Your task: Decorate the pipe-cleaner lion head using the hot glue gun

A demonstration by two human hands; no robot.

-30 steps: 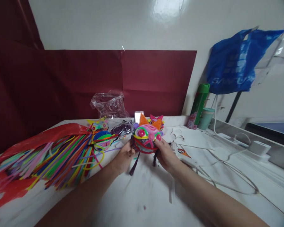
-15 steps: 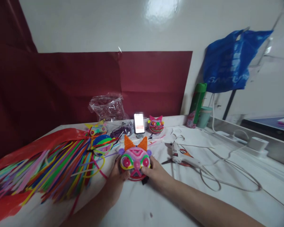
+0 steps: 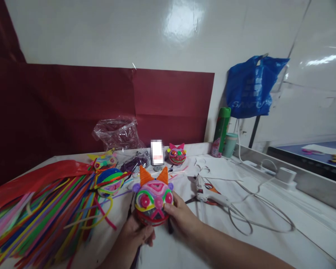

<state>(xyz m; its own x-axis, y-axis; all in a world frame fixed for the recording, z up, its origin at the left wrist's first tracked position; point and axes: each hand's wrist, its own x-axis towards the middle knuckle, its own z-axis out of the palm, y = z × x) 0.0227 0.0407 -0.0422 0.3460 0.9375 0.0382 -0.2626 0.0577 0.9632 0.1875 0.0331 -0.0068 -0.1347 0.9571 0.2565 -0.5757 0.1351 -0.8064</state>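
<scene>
Between my hands is a round animal head made of pipe cleaners [image 3: 154,194], with orange ears, pink eyes and a pink nose, its face towards me. My right hand [image 3: 183,216] grips its right side, thumb on the front beside the nose. Closed at the lower left edge is my left hand [image 3: 138,229], its thumb below the mouth and some fingers hidden. Dark strands hang under the head. To the left lie a part-covered ball with blue and green pipe cleaners [image 3: 108,182] and a fan of loose pipe cleaners [image 3: 44,213].
Right of my hands lie a glue gun [image 3: 205,190], scissors [image 3: 212,188] and a looped cord [image 3: 268,224]. Behind stand a phone [image 3: 156,151], a finished pink-eared head [image 3: 177,154], a clear plastic bag [image 3: 117,132], a green spray can [image 3: 221,130] and a cup [image 3: 230,145].
The view has swung right and a little up. My left hand has slid lower on the animal head, its thumb off the face. The right hand keeps its grip.
</scene>
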